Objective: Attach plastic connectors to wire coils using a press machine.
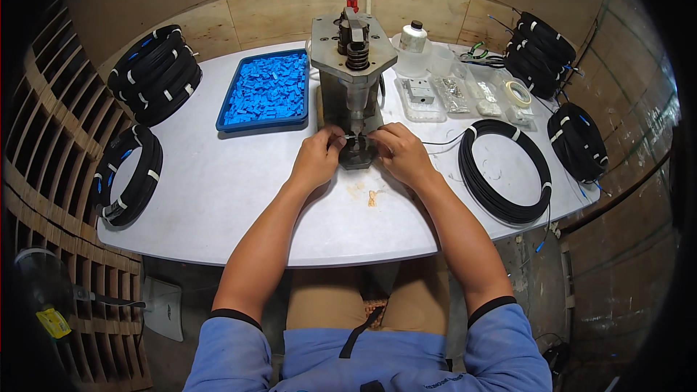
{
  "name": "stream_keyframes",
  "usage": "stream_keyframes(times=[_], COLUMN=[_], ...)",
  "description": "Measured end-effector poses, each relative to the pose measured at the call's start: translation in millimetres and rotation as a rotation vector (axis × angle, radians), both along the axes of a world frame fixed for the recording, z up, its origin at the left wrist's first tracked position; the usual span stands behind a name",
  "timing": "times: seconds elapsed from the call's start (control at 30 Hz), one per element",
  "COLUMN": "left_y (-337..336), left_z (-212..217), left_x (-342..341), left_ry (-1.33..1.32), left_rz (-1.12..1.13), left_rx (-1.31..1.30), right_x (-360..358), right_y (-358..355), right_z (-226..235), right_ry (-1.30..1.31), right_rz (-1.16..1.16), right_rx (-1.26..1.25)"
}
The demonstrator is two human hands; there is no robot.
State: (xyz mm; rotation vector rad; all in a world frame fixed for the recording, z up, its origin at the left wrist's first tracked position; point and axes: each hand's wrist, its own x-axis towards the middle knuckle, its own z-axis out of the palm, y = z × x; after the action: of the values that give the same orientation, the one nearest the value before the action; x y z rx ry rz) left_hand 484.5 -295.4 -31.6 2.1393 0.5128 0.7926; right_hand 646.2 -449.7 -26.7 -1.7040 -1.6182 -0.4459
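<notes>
A metal bench press (330,94) stands in the middle of the table, and both hands are at its die under the ram. My left hand (318,155) is closed in a pinch at the die's left side; a small thin light-coloured piece shows at its fingertips, too small to name. My right hand (401,151) pinches a black cable at the die's right side. That cable runs rightward to a black cable coil (541,167) bound with white tape, lying flat on the table. The cable's end at the die is hidden by the fingers and the press.
A dark blue tray (263,128) full of small blue plastic parts sits left of the press. Stacked cable coils (156,76) and a single coil (149,181) lie at the left. More coils (541,54) stand at the right, near a white bottle (414,38) and clear containers (423,111) of small parts.
</notes>
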Motion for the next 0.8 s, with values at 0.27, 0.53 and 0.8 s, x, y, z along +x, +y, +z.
stream_keyframes(times=[0.27, 0.53, 0.8], left_y=[-1.3, -0.5, 0.5], left_z=[4.1, 1.7, 0.5], left_x=[0.8, 0.0, 0.2], left_ry=[0.016, 0.007, -0.005], left_rz=[-0.002, 0.002, -0.001], left_rx=[0.013, -0.01, 0.017], right_x=[1.6, 2.5, 2.0], right_y=[-1.5, -0.4, -0.8], right_z=[0.1, -1.6, -0.2], right_ry=[-0.025, -0.031, -0.037], right_rz=[0.001, 0.01, 0.011], right_rx=[-0.038, -0.036, -0.042])
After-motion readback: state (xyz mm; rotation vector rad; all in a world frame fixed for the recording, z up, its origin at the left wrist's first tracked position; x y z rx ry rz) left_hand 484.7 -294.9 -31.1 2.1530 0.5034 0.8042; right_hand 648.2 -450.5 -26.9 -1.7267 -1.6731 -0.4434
